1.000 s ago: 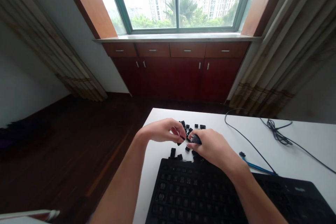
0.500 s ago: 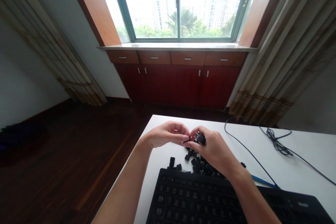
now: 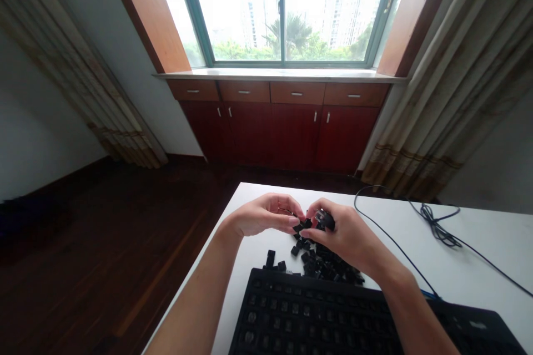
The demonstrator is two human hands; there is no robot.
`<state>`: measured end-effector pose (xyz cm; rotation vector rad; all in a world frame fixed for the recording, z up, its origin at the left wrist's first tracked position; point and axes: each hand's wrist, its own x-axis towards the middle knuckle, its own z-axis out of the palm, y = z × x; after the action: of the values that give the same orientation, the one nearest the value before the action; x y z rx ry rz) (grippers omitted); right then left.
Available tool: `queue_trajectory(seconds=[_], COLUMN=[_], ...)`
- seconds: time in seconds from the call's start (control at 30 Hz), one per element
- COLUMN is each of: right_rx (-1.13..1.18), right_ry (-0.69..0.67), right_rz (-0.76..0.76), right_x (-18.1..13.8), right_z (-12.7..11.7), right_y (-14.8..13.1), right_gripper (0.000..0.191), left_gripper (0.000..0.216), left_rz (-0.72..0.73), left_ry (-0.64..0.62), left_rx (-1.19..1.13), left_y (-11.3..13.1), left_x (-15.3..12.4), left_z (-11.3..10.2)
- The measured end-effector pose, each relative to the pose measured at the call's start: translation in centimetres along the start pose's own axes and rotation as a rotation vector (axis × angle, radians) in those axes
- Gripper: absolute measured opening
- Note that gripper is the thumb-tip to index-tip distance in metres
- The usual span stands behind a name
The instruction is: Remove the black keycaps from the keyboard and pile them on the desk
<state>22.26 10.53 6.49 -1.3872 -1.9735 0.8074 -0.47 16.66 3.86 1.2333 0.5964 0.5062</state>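
Note:
My left hand [image 3: 266, 215] and my right hand [image 3: 339, 231] meet above the white table [image 3: 458, 255], just past the black keyboard [image 3: 316, 316]. The left fingers pinch a small black keycap [image 3: 298, 227]. Curled round several black keycaps [image 3: 323, 218], the right hand sits close beside it, fingertips nearly touching the left ones. A pile of loose black keycaps [image 3: 320, 266] lies on the table under both hands, right at the keyboard's far edge. Many keys on the keyboard have their caps off.
A black cable [image 3: 433, 216] loops across the table's right side. A blue tool tip [image 3: 428, 292] shows by my right forearm. The table's left edge drops to dark wood floor [image 3: 104, 266]. Red cabinets [image 3: 287, 122], a window and curtains stand beyond.
Both hands have lifted off the keycap pile and come together a little farther from me. The view has tilted slightly, and more of the pile now shows under the hands.

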Motion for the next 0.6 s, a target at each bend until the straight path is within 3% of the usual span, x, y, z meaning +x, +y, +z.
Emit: queue_trajectory(seconds=[0.3, 0.6], right_rx=[0.011, 0.021], right_ry=[0.014, 0.02], right_rz=[-0.008, -0.025], right_x=[0.04, -0.11], right_z=[-0.35, -0.83], right_y=[0.13, 0.15], right_gripper=[0.018, 0.013], left_gripper=[0.031, 0.037], left_rz=[0.027, 0.011], left_ry=[0.047, 0.007], left_rx=[-0.05, 0.018], left_y=[0.25, 0.29], left_x=[0.4, 0.32], left_z=[0.7, 0.62])
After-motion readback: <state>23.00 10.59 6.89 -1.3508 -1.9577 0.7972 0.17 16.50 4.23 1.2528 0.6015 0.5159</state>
